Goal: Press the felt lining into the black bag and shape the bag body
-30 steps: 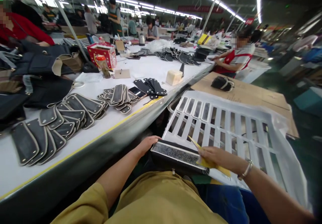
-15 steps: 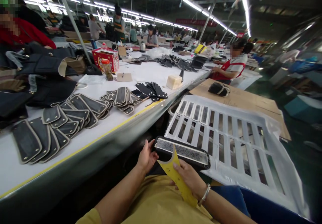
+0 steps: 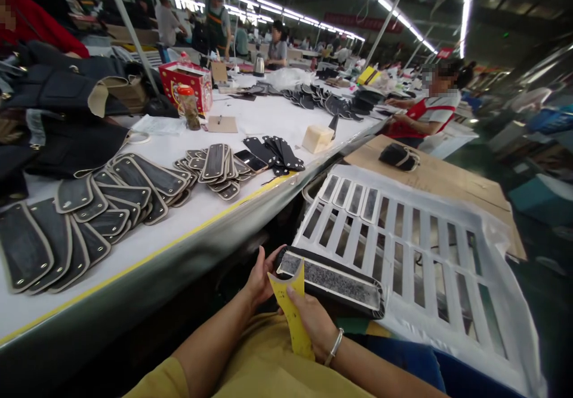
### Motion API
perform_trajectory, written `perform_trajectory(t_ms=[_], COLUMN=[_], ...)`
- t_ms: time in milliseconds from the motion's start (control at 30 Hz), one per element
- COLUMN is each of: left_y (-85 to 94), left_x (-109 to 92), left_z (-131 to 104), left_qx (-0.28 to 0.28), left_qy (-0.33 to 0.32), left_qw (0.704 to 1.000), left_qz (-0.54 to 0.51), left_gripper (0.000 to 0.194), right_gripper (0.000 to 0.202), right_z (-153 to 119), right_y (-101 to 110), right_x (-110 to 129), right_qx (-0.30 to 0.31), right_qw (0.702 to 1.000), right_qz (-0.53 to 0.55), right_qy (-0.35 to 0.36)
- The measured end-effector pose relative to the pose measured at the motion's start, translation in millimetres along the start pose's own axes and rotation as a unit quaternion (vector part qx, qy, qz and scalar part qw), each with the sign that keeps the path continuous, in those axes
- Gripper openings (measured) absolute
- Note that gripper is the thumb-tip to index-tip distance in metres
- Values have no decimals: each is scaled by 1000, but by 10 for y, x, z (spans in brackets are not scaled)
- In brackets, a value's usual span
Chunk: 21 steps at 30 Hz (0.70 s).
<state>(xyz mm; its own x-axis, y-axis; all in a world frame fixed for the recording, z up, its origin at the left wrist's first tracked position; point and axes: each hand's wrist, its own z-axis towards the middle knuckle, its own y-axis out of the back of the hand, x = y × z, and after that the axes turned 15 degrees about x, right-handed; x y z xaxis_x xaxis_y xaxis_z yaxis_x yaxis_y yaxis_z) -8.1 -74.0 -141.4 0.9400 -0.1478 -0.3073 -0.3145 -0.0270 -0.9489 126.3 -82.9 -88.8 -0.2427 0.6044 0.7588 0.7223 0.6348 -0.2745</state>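
Note:
A long black piece (image 3: 333,309) with rounded ends lies in front of me, a speckled grey strip with pale edges along its top. My left hand (image 3: 262,280) is at its left end, thumb raised and apart, fingers reaching to the piece's corner; part of the fingers is hidden. Between the thumb and fingers of my right hand (image 3: 314,320) is a yellow card (image 3: 293,320) with a concave, pointed end and dark specks. The card stands upright, its tip overlapping the grey strip in view. The right-hand fingers behind the card are hidden.
On my left, a white-topped table (image 3: 147,270) carries several black panels with pale edging (image 3: 62,246), a phone (image 3: 251,159) and a pale block (image 3: 317,138). To the right lies a slotted white sheet (image 3: 389,231) beside cardboard (image 3: 452,180). A co-worker (image 3: 427,111) sits beyond.
My left hand has come closer to the black piece's left end. The yellow card, in my right hand, has shifted left and become more upright. The view has turned slightly.

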Motion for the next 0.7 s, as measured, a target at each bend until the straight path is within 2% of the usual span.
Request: perform_trajectory(t_ms=[67, 133, 233, 300, 333, 433, 500, 600, 700], left_y=[23, 22, -26, -81, -109, -165, -156, -90, -16], left_x=[-46, -87, -144, -173, -181, -168, -133, -70, -28], left_z=[-26, -53, -124, -183, -204, -192, -119, 5, 63], left_qx=[14, -12, -135, -186, -178, -88, -42, -13, -13], left_qy=[10, 2, -54, -60, -43, 10, 4, -14, -34], left_qw=[1000, 999, 981, 971, 975, 993, 998, 998, 996], left_qz=[8, 43, 130, 141, 128, 72, 56, 61, 83], left_gripper=[67, 67, 68, 66, 64, 61, 63, 63, 61], right_gripper=[39, 43, 47, 47, 47, 48, 49, 50, 52], right_z=[51, 77, 62, 34, 19, -7, -10, -3, 19], right_y=[-66, -138, -203, -211, -209, -201, -204, -222, -248], right_x=[-11, -10, 22, 57, 74, 118, 139, 161, 166], right_qx=[-4, 2, 16, 28, 36, 53, 59, 85, 111], right_qw=[999, 998, 994, 986, 980, 964, 959, 952, 942], right_qz=[32, 57, 96, 148, 177, 240, 258, 275, 298], right_qy=[-4, -18, -47, -70, -81, -102, -104, -106, -107])
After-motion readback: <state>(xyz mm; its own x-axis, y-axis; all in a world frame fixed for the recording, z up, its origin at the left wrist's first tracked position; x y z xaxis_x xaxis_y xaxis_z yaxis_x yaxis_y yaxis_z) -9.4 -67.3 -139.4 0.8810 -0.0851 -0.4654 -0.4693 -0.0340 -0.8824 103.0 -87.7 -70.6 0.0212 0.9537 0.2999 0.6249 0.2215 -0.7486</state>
